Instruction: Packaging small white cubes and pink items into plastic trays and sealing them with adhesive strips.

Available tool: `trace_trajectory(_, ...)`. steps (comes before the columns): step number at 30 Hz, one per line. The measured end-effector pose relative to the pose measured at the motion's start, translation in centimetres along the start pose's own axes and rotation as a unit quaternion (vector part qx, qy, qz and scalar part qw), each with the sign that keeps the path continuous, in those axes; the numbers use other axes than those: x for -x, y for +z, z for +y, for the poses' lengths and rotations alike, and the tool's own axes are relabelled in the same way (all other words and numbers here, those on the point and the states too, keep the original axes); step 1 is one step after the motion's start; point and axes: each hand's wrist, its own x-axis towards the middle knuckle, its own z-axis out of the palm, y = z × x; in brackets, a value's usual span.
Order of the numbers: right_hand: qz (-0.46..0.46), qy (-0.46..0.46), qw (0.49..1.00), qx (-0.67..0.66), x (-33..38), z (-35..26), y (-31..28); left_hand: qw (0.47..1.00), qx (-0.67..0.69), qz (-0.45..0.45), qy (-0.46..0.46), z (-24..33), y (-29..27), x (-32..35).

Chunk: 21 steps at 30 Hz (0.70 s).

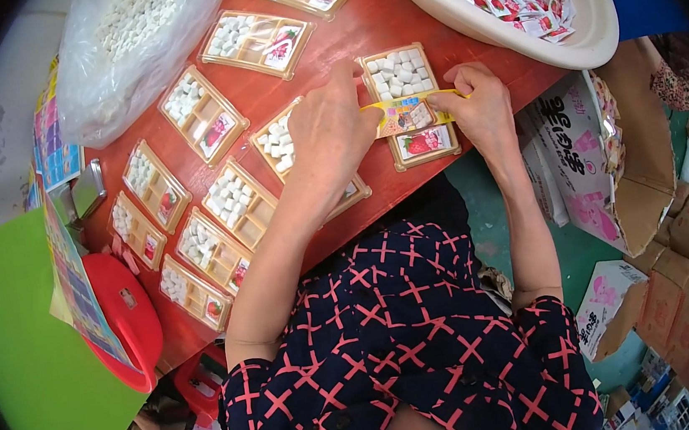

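A small tan tray (pixel 428 159) lies on the red table in front of me. White marshmallow-like cubes (pixel 399 73) fill its far part, and a sachet with a strawberry picture (pixel 423 141) lies in its near part. Across the tray's middle runs a yellow printed paper strip (pixel 411 116). My left hand (pixel 334 128) grips the strip's left end, with its fingers bent along the tray's left edge. The right end is pinched between the thumb and fingers of my right hand (pixel 482 108). My left hand and forearm partly cover another filled tray (pixel 276 145).
Several more filled trays (pixel 211 121) spread across the table's left side. A clear bag of white cubes (pixel 95 82) stands far left, a white basin of sachets (pixel 595 37) far right. A red basin (pixel 146 337) sits near left; open cartons (pixel 643 175) stand beyond the right edge.
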Motion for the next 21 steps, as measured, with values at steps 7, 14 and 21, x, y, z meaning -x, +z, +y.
trace_trajectory(7,-0.022,-0.028,0.994,0.107,1.1,-0.2,-1.1,0.993,-0.114,-0.020,0.024,0.8,1.5,0.1)
trace_trajectory(14,0.045,0.085,0.978,0.184,7.8,1.3,-3.0,0.988,-0.114,-0.065,0.085,3.0,3.3,3.0)
trace_trajectory(21,0.014,0.205,0.913,-0.352,9.0,5.9,-0.6,0.989,-0.080,-0.085,0.086,3.5,3.9,3.6)
